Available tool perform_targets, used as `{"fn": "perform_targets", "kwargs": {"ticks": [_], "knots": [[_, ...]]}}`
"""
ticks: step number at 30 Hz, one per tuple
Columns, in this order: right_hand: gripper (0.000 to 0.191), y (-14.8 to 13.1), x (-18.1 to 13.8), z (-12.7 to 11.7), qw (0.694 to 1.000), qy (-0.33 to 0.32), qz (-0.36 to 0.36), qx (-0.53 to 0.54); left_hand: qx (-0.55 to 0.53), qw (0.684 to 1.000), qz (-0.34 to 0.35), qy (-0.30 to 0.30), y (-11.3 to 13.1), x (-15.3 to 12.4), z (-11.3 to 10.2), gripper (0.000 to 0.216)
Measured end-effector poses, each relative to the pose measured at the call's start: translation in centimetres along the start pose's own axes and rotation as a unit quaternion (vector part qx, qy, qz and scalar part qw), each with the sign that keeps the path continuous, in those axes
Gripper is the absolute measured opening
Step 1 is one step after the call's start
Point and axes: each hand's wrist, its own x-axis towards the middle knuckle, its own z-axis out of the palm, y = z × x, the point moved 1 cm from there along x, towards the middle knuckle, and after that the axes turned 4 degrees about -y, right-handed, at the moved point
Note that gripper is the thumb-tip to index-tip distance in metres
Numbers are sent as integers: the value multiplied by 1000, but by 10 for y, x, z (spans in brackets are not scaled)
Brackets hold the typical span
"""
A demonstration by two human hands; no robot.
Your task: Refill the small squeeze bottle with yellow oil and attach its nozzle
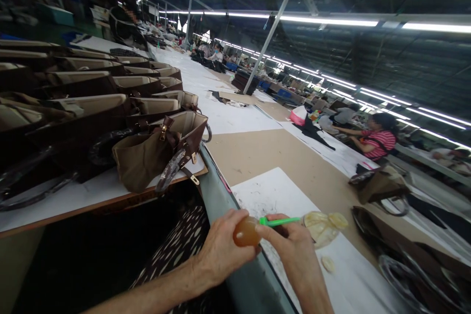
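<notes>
My left hand (224, 245) is wrapped round a shiny, rounded amber container (246, 231) at the table's near edge. My right hand (292, 245) is close beside it, its thumb and fingers closed on a slim bright green plastic piece (280, 222). The piece's left end is near the container; whether they touch I cannot tell. Just past my right hand, a crumpled yellowish translucent bag (324, 228) lies on white paper (274, 191). A small pale round piece (327, 264) lies nearer me on that paper.
Several brown handbags (162, 149) with plastic-wrapped handles fill a board (91, 201) at left. More bags (382, 184) lie at right. Brown card (253, 149) covers part of the long table. A co-worker in a striped top (379, 140) is across it; a slanting post (270, 37) rises beyond.
</notes>
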Motion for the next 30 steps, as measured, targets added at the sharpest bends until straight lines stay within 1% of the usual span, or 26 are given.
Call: {"fn": "perform_targets", "kwargs": {"ticks": [4, 6, 7, 9, 11, 13, 15, 17, 20, 24, 28, 30], "knots": [[33, -3, 0, 4, 1000, 5, 9, 7, -9, 1000, 7, 21, -3, -1, 5, 50], [38, -3, -3, 6, 1000, 16, 15, 11, -53, 998, -8, 24, -3, 0, 5, 50], [41, -3, -6, 6, 1000, 21, 16, 10, -91, 996, -22, 7, -4, 0, 4, 48], [46, -2, -13, 3, 1000, 20, 10, -13, -196, 977, -51, -65, -5, 2, 4, 44], [42, 1, -20, -2, 999, 0, -5, -54, -302, 937, -73, -157, -7, 2, 3, 43], [34, 3, -26, -8, 997, -21, -30, -71, -360, 900, -88, -228, -8, 2, 2, 46], [33, 3, -30, -14, 997, -39, -50, -46, -374, 881, -98, -273, -7, 2, -1, 48], [35, 2, -31, -20, 996, -57, -65, -21, -380, 869, -103, -299, -6, 0, -3, 50], [30, -1, -31, -29, 987, -107, -98, -69, -389, 855, -112, -324, -4, -1, -6, 54], [25, -5, -32, -37, 971, -158, -129, -128, -385, 851, -114, -339, -3, 0, -8, 51], [24, -1, -33, -40, 962, -171, -153, -150, -376, 849, -116, -353, -3, 1, -10, 58], [24, 4, -32, -41, 963, -164, -159, -145, -366, 852, -116, -355, -2, 2, -11, 60]]}}
